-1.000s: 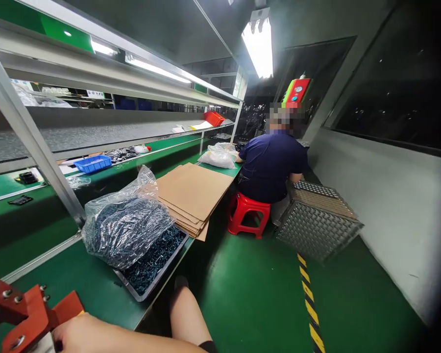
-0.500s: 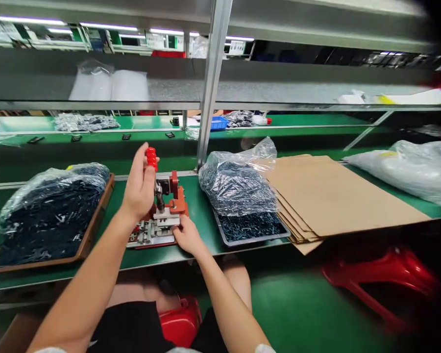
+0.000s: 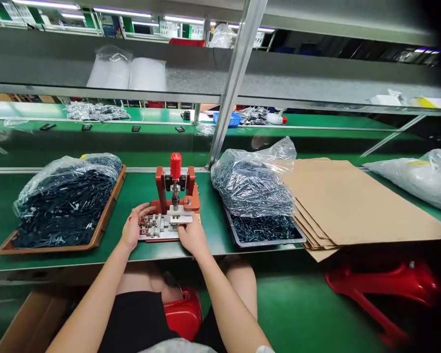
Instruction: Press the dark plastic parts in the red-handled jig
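A red hand press [image 3: 175, 189] with a red knob stands on the green bench in front of me. A metal jig [image 3: 159, 228] lies at its base on a red plate. My left hand [image 3: 134, 225] rests with its fingers on the jig's left side. My right hand [image 3: 193, 236] grips the jig's front edge, just below the press spindle. To the left, a plastic bag of dark metal parts [image 3: 64, 201] lies in a wooden tray [image 3: 106, 215]. To the right, another bag of dark parts [image 3: 252, 186] sits in a metal tray [image 3: 264, 243].
Flat cardboard sheets [image 3: 345, 206] are stacked on the bench at right, beside a white plastic bag [image 3: 415, 179]. A metal shelf upright [image 3: 235, 83] rises behind the press. A red stool [image 3: 382, 289] lies on the floor at right, and a cardboard box [image 3: 33, 318] stands at lower left.
My left hand has come down from the red knob to the jig. My right hand stays at the jig, and the view has shifted slightly.
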`<state>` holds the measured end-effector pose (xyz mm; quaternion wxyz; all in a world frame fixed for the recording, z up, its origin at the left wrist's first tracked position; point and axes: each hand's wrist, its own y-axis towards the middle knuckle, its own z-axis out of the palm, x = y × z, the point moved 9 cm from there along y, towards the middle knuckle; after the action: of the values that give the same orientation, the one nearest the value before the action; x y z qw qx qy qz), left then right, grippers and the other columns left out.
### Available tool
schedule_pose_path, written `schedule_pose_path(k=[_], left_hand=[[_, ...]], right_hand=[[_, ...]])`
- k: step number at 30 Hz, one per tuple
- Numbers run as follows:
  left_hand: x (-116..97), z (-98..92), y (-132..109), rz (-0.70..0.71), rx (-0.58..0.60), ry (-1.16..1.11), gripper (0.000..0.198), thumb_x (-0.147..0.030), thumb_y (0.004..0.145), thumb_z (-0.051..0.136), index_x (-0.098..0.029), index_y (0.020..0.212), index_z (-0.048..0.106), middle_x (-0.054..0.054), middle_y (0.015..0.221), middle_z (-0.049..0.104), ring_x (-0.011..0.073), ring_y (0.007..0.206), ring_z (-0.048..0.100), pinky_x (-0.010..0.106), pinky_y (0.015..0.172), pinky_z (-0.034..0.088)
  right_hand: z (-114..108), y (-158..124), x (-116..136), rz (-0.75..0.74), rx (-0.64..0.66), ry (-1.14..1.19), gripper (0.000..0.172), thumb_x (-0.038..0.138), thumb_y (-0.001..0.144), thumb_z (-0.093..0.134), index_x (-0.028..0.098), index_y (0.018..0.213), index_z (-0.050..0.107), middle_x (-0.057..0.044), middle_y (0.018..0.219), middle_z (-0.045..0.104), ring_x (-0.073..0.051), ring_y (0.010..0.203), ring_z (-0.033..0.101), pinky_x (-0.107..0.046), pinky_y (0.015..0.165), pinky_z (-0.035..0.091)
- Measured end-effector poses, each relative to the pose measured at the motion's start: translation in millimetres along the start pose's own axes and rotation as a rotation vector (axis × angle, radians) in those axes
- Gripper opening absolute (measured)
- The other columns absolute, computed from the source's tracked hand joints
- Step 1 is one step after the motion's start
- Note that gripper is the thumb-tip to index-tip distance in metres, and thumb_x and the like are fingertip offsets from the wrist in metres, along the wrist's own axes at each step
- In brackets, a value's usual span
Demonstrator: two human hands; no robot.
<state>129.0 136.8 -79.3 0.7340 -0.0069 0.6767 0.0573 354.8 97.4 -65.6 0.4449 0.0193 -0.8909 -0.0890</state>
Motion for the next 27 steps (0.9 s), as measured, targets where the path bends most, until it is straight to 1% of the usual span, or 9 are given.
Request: schedule_pose_path(k=[7, 11, 13, 16, 18, 21, 23, 25, 27], left_hand=[[-3.1, -10.3, -5.8, 0.094, -0.1, 0.091, 0.058, -0.069, 0.092, 0.047, -0.016, 0.109, 0.062, 0.012, 0.096, 0.076, 0.0235, 0.091, 0.07, 0.038, 0.087, 0.055], [-16.5, -12.8, -9.8, 0.167, -0.14, 0.171, 0.052, -0.061, 0.092, 0.051, -0.016, 0.117, 0.057, 0.013, 0.102, 0.073, 0.0236, 0.095, 0.069, 0.04, 0.09, 0.055], [-36.5, -24.1, -30.1, 0.325, -0.282, 0.291, 0.053, -0.057, 0.09, 0.057, -0.016, 0.125, 0.054, 0.016, 0.118, 0.067, 0.0262, 0.111, 0.064, 0.045, 0.102, 0.05], [-54.4, -32.5, -91.8, 0.497, -0.457, 0.427, 0.053, -0.052, 0.09, 0.062, -0.017, 0.129, 0.052, 0.018, 0.13, 0.058, 0.0285, 0.125, 0.054, 0.048, 0.111, 0.042], [-34.2, -20.6, -128.9, 0.344, -0.321, 0.339, 0.047, -0.05, 0.095, 0.056, -0.019, 0.129, 0.053, 0.015, 0.122, 0.061, 0.0251, 0.113, 0.059, 0.044, 0.103, 0.048], [32.1, 17.8, -183.8, -0.179, 0.021, 0.039, 0.047, -0.056, 0.099, 0.047, -0.021, 0.128, 0.056, 0.011, 0.114, 0.066, 0.0201, 0.095, 0.065, 0.035, 0.085, 0.054], [65.5, 23.4, -214.5, -0.426, 0.072, -0.094, 0.054, -0.065, 0.095, 0.049, -0.02, 0.121, 0.06, 0.01, 0.105, 0.07, 0.0185, 0.082, 0.067, 0.032, 0.073, 0.053], [84.7, -4.1, -226.2, -0.506, 0.01, -0.078, 0.059, -0.071, 0.09, 0.051, -0.018, 0.114, 0.061, 0.008, 0.09, 0.071, 0.0165, 0.067, 0.064, 0.03, 0.063, 0.05], [92.2, -61.6, -225.6, -0.481, -0.078, 0.106, 0.058, -0.07, 0.09, 0.049, -0.017, 0.111, 0.06, 0.009, 0.087, 0.073, 0.0178, 0.063, 0.065, 0.033, 0.064, 0.052]], right_hand=[[2.6, 9.4, 8.8, -0.162, -0.004, 0.164, 0.04, 0.013, 0.086, 0.045, 0.02, 0.117, 0.07, -0.011, 0.124, 0.067, -0.027, 0.122, 0.06, -0.044, 0.111, 0.046], [-3.6, 2.5, 17.9, -0.197, 0.042, 0.167, 0.035, 0.019, 0.093, 0.043, 0.02, 0.117, 0.069, -0.012, 0.122, 0.067, -0.027, 0.122, 0.059, -0.044, 0.111, 0.045], [-15.7, -11.3, 20.9, -0.206, 0.017, 0.138, 0.028, 0.023, 0.095, 0.044, 0.02, 0.106, 0.069, -0.013, 0.118, 0.066, -0.027, 0.117, 0.06, -0.046, 0.108, 0.047], [-32.2, -46.8, 24.6, -0.195, -0.068, 0.104, 0.02, 0.025, 0.098, 0.045, 0.02, 0.094, 0.065, -0.013, 0.113, 0.061, -0.027, 0.113, 0.059, -0.046, 0.101, 0.05], [-24.5, -77.6, 33.4, -0.225, -0.041, 0.12, 0.018, 0.023, 0.098, 0.046, 0.021, 0.095, 0.063, -0.013, 0.114, 0.06, -0.027, 0.113, 0.059, -0.045, 0.099, 0.051], [19.5, -123.1, 50.8, -0.286, 0.185, 0.144, 0.019, 0.017, 0.097, 0.047, 0.022, 0.098, 0.065, -0.012, 0.113, 0.061, -0.025, 0.108, 0.061, -0.042, 0.095, 0.054], [48.2, -145.3, 55.2, -0.295, 0.355, 0.155, 0.023, 0.015, 0.096, 0.047, 0.023, 0.104, 0.067, -0.011, 0.113, 0.062, -0.024, 0.106, 0.063, -0.04, 0.093, 0.056], [56.2, -154.0, 51.7, -0.305, 0.455, 0.164, 0.028, 0.014, 0.096, 0.048, 0.024, 0.115, 0.066, -0.01, 0.117, 0.064, -0.023, 0.108, 0.065, -0.038, 0.094, 0.057], [32.6, -144.2, 40.5, -0.341, 0.414, 0.138, 0.031, 0.018, 0.096, 0.051, 0.026, 0.123, 0.064, -0.009, 0.119, 0.067, -0.023, 0.109, 0.066, -0.037, 0.094, 0.057]])
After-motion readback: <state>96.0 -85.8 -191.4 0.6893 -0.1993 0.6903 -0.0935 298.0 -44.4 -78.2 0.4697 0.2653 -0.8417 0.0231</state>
